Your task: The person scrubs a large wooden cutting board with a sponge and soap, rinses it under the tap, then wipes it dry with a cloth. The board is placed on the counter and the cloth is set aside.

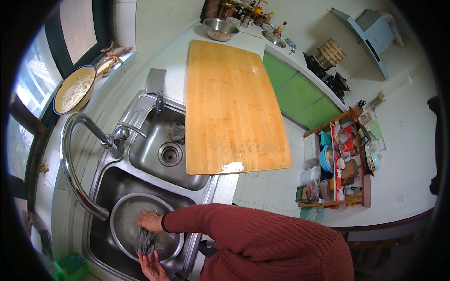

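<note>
A wet grey cloth [146, 241] is bunched between my two hands over a round metal basin [117, 242]. The basin sits in the nearer bowl of a steel double sink [102, 196] and holds cloudy water. My right hand [150, 221], below a dark band at the wrist, grips the cloth's upper end inside the basin. At the basin's rim, the fingers of my left hand [152, 266] are on the cloth's other end, palm partly showing. Over the basin's far side curves the chrome faucet [65, 151]; no running water shows beneath its spout.
A large wooden board [232, 105] overlaps the other sink bowl, where another grey cloth [177, 132] lies near the drain. A cleaver [156, 84] rests on the sink's edge with its handle over the bowl. An enamel bowl of pale strips [75, 92] stands on the windowsill.
</note>
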A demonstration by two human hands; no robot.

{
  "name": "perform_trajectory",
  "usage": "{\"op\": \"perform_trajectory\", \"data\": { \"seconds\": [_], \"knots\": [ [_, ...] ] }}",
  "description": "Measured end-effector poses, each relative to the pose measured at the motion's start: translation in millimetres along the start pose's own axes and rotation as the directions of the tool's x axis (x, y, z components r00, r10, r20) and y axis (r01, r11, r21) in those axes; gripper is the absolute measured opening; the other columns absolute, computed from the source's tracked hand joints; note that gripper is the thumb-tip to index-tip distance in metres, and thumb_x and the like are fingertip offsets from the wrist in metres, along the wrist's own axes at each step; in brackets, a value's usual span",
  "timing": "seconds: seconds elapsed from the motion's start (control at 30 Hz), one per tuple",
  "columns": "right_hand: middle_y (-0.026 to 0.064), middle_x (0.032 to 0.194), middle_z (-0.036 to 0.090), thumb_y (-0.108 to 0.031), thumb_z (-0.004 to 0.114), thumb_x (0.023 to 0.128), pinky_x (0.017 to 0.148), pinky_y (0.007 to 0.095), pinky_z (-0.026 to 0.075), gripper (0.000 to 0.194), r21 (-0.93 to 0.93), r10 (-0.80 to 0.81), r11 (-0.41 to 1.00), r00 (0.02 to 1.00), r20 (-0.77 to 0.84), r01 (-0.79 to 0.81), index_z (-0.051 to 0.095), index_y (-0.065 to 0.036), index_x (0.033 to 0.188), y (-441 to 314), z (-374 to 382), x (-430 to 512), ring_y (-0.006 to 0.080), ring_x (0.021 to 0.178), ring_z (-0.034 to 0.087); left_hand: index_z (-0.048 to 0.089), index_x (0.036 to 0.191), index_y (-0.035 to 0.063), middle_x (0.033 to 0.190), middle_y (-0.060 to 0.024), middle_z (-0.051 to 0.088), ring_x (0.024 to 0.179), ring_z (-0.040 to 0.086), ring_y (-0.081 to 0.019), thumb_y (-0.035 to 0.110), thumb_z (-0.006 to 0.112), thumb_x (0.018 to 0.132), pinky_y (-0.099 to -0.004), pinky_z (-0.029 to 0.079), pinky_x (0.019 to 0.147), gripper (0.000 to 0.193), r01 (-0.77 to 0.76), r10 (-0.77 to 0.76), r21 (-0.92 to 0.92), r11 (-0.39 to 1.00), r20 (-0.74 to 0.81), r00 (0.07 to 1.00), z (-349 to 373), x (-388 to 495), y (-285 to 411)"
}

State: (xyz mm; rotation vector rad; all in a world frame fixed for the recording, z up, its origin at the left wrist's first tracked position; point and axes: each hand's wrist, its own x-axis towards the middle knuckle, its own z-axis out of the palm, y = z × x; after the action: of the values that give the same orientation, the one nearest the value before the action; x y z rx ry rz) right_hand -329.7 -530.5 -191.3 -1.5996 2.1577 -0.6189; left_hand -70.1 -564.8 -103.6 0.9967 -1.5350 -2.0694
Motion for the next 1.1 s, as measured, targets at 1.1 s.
{"op": "perform_trajectory", "data": {
  "seconds": [1.1],
  "knots": [
    [0.0180,0.145,0.051,-0.044,0.054,0.101,0.109,0.0383,0.040,0.068,0.983,-0.178,0.150,0.976,0.128,-0.101,0.041,0.003,0.148,-42,-49,-13,0.0290,0.133,0.049,0.060,0.125,-0.0039,0.118,-0.0156,0.065,0.110,0.063,-0.0260,0.024,0.061,0.101,-0.0449,0.051,0.102,0.037,0.156,-0.137,-0.228,0.961,0.095,0.986,92,7,73]
  ]
}}
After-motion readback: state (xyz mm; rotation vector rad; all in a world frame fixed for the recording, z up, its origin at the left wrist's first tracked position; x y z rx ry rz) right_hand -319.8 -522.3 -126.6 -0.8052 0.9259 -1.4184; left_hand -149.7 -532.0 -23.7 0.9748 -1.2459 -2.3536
